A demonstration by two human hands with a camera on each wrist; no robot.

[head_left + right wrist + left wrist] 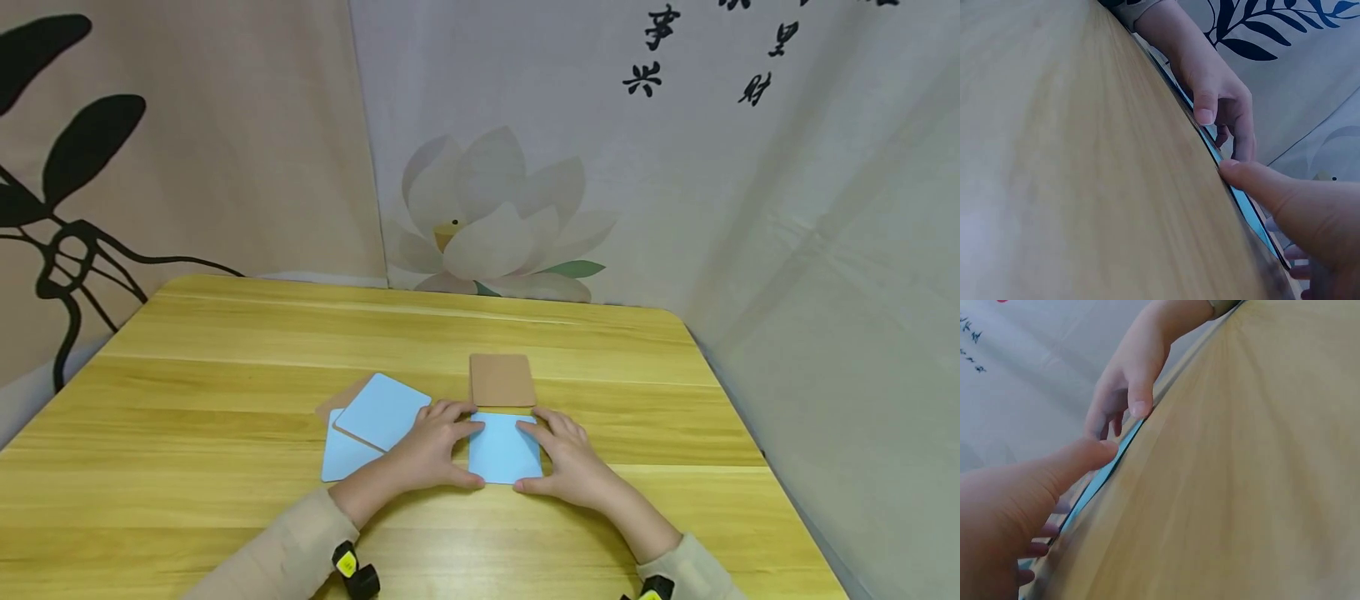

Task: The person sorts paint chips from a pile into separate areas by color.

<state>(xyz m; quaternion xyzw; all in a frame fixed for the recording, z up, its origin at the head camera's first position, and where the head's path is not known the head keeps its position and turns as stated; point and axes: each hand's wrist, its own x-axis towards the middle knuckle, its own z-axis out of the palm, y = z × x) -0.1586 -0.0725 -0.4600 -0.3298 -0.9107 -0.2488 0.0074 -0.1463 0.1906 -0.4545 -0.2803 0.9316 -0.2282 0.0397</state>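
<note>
A light blue rounded card point(504, 454) lies between my two hands, close to the tabletop. My left hand point(427, 450) grips its left side, thumb at the near edge and fingers toward the far edge. Opposite it, my right hand point(573, 467) grips the right side the same way. Just beyond the far edge lies a brown card point(502, 380). In the left wrist view the blue card point(1100, 478) shows as a thin strip near both thumbs. The right wrist view also shows it edge-on point(1244, 206), with some fingers hidden.
Left of my left hand, a blue card point(384, 408) overlaps another blue card point(347, 454), with a brown corner point(341, 400) peeking out behind. The wooden table point(225, 333) ends at a printed curtain point(517, 108) at the back and right.
</note>
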